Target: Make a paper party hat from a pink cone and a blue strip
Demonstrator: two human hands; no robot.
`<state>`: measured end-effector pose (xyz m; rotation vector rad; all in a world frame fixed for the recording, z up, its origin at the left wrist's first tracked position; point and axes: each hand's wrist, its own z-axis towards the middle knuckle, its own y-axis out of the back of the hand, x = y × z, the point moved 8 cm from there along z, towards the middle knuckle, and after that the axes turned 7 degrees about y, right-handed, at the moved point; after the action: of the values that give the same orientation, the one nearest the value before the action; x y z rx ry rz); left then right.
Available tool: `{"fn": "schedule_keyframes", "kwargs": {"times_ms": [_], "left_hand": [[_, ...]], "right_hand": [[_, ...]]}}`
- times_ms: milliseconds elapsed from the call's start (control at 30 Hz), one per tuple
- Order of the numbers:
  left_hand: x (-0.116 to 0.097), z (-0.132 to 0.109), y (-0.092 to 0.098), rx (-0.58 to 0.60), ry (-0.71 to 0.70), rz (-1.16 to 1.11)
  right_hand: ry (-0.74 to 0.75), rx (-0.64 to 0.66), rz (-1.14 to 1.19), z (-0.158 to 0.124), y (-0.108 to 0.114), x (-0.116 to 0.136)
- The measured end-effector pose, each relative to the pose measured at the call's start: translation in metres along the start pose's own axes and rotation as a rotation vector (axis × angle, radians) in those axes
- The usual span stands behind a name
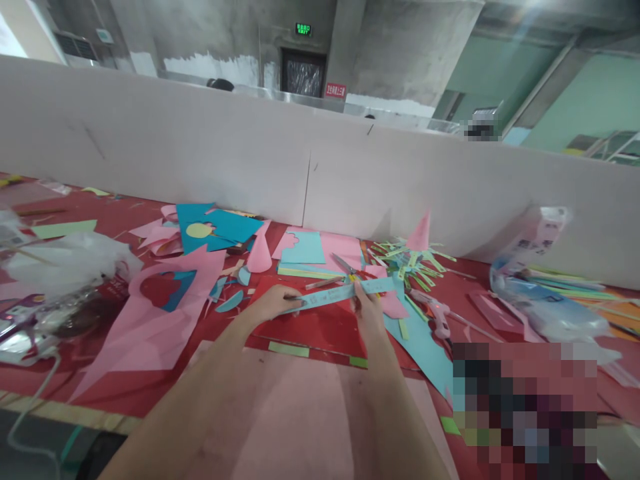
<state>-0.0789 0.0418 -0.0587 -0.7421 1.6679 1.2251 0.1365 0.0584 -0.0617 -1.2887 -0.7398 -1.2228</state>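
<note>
A narrow light-blue paper strip (323, 297) with faint marks on it stretches between my two hands, tilted up to the right. My left hand (278, 303) is closed on its left end, with a thin dark item, too small to name, at the fingertips. Near the strip's right part, my right hand (367, 303) pinches it from below. Under the strip lies a red sheet (315, 333) on the red table. Scissors (345, 265) with open blades lie just beyond my right hand.
Pink cut paper (175, 333) and a plastic bag (70, 263) lie left. Behind are blue sheets (240, 225) and a pink cone (260, 253). Right are a fringed green paper piece with a pink cone (420, 233), a glue gun (437, 313) and a clear package (550, 310). A white partition (225, 153) stands behind.
</note>
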Motion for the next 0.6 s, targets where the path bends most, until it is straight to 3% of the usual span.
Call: {"fn": "schedule_keyframes", "kwargs": {"times_ms": [167,333,600], "left_hand": [[0.024,0.01,0.007,-0.028,0.064,-0.123],[0.045,0.021,0.006,-0.056,0.125,-0.306],[0.042,0.021,0.002,-0.142,0.133,-0.623]], "right_hand": [[-0.011,-0.146,0.078,0.009,0.03,-0.001],[-0.046,-0.225,0.16,0.013,0.045,-0.005],[-0.072,-0.228,0.271,0.017,0.048,-0.017]]}}
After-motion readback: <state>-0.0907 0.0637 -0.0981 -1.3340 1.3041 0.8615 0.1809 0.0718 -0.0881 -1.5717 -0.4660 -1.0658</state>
